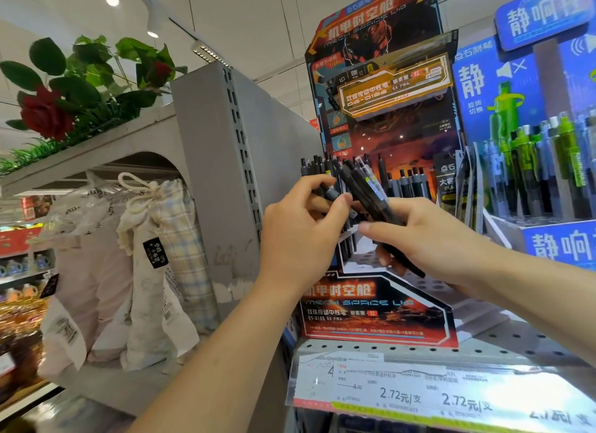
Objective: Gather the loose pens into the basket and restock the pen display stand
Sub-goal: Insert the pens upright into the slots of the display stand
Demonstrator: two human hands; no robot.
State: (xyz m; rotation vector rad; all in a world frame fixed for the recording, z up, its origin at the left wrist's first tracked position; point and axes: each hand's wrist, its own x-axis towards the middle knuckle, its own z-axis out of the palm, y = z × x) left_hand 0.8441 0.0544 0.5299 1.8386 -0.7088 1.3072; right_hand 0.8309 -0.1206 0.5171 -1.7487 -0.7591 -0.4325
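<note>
Pens (371,193) in my right hand (429,239): black. Display stand (380,303): red, orange, black, blue trim. Neighbouring stand (561,245): blue, white lettering; its pens (529,171) green, grey. Rose (45,114): red. Bag (183,239): pale plaid.

One camera on the person's head looks forward, close to the pen stand (383,181) on a shelf (451,348).

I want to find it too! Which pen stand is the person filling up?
Look on the grey holed shelf with price labels. It's the red-and-black stand where both hands meet, left of the blue stand. Only it holds all-black pens; the blue one's are green.
</note>
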